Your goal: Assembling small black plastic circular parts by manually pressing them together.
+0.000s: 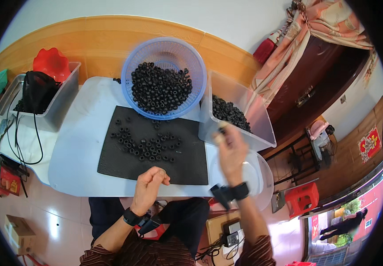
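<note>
My left hand [151, 183] is curled closed at the near edge of a black mat [187, 170]; whatever its fingers may hold is hidden. Blurred by motion, my right hand [232, 153] is at the front of a clear plastic bin [262, 133], with a small black part [221, 130] pinched at its fingertips. Inside that bin lies a heap of black parts [229, 113]. Scattered over the mat are several small black ring-shaped parts [149, 148]. Behind the mat, a blue-purple plastic basket [127, 95] holds a large pile of similar parts [160, 88].
A clear round tub [264, 179] sits by the table's right side, below the bin. On the left stand a grey bin [63, 104] with a black bag [38, 91] and a red scalloped bowl [51, 64]. Black cords [18, 142] hang there. A person [347, 224] is outside the doorway.
</note>
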### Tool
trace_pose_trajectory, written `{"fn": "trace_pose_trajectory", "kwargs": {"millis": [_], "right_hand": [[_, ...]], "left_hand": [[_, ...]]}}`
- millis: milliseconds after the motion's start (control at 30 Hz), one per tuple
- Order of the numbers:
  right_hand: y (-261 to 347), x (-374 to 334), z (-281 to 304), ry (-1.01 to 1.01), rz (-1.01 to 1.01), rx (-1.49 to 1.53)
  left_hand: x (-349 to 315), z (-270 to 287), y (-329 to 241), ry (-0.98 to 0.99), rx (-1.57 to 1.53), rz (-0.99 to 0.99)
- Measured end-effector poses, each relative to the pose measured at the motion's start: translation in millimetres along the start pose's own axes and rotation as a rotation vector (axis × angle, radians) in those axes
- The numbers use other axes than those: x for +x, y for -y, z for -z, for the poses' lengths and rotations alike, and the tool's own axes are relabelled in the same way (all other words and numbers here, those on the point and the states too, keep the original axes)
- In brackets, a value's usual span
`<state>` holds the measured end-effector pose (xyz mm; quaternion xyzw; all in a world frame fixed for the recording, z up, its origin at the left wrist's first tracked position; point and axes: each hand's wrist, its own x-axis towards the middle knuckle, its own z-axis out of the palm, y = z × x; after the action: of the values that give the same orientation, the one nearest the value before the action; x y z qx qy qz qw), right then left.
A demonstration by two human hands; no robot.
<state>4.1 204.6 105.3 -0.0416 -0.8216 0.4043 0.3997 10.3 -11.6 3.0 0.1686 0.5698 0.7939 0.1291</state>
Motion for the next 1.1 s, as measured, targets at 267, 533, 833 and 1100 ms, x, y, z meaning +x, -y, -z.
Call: {"fn": "trace_pose_trajectory", "kwargs": {"millis": [267,533,833,1100], "right_hand": [[5.8,68.7,9.7,-0.022,0.428,-0.447],[-37.1,34.7,-83.7,0.379,0.162,-0.297],[-47.6,84.0,-149.6,0.561,0.211,-0.344],[-44.8,90.8,-206.6,0.518,0.116,-0.436]], "left_hand": [[4.3,6.0,0.6,0.010,0.045,-0.007],[3.2,8.8,-4.0,0.096,0.141,0.011],[0.8,11.7,-3.3,0.097,0.148,-0.009],[2.7,10.5,-4.4,0.122,0.172,-0.008]]}}
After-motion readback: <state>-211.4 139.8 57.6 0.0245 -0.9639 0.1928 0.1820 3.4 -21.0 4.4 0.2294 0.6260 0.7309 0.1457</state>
